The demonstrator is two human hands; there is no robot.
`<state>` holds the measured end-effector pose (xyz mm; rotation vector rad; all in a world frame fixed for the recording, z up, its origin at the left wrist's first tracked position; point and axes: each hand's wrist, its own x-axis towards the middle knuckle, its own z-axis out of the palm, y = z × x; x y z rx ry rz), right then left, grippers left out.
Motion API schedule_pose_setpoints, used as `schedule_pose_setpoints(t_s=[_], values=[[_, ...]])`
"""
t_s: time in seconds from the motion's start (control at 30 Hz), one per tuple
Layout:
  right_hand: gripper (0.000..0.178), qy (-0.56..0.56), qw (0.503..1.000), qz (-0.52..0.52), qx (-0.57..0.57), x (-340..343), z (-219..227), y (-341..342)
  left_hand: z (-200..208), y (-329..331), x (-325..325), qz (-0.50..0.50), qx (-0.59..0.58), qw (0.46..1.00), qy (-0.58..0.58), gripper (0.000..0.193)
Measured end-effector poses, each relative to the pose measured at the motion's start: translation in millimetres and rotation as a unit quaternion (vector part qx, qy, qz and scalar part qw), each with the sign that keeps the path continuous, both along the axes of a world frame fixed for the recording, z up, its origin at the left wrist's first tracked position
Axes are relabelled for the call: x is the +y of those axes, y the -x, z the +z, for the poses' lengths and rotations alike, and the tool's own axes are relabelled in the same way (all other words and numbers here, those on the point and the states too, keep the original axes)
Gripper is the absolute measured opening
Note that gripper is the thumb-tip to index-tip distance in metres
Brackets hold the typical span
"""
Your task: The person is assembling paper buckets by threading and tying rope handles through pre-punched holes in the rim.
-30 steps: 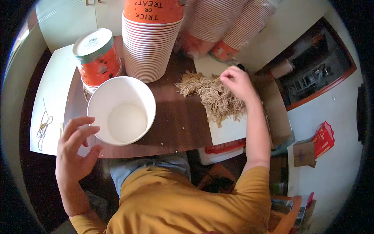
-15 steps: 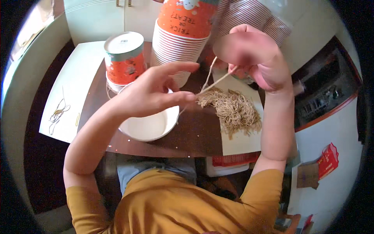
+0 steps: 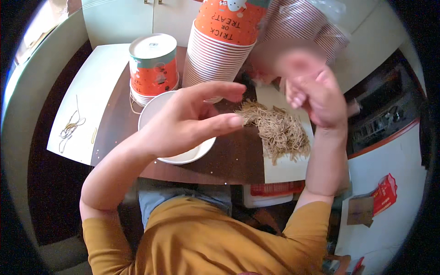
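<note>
My left hand (image 3: 176,121) hovers over a white paper bucket (image 3: 188,159) on the brown table, covering much of its opening. Thumb and forefinger are spread, and nothing shows between them. Raised to the right, my right hand (image 3: 318,98) has its visible fingers curled in. Its upper part is blurred, so whatever it may hold cannot be made out. Between the two hands, and lower down, lies a tangled pile of thin tan cords (image 3: 282,137) on a pale sheet (image 3: 286,173). No cord can be seen running between the hands.
Behind my left hand rises a tall stack of nested orange paper buckets (image 3: 213,57). Left of it sits an upside-down orange and teal bucket (image 3: 153,71). More stacked buckets (image 3: 298,20) are in clear plastic. A white board (image 3: 82,98) carries loose cords (image 3: 72,129).
The tan cord stretched between my hands is no longer visible. My right hand has turned and lowered slightly; my left has shifted a little right, its thumb and forefinger still apart.
</note>
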<state>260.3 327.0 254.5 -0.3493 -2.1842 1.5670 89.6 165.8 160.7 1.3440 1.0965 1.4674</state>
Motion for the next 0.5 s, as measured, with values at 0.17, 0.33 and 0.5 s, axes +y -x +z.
schedule_pose_setpoints(t_s=[0.17,0.33,0.5], values=[[0.012,-0.027,1.0,0.0,-0.015,-21,-18,5,4,-22,24,-0.012,0.003,0.999,-0.031,0.021],[0.01,0.032,0.998,-0.028,0.036,-4,-16,-20,-4,-8,-12,-0.108,-0.028,0.993,0.032,0.022],[0.014,0.059,0.996,-0.065,0.035,13,-32,-38,-35,-1,-52,-0.141,-0.15,0.972,0.116,0.02]])
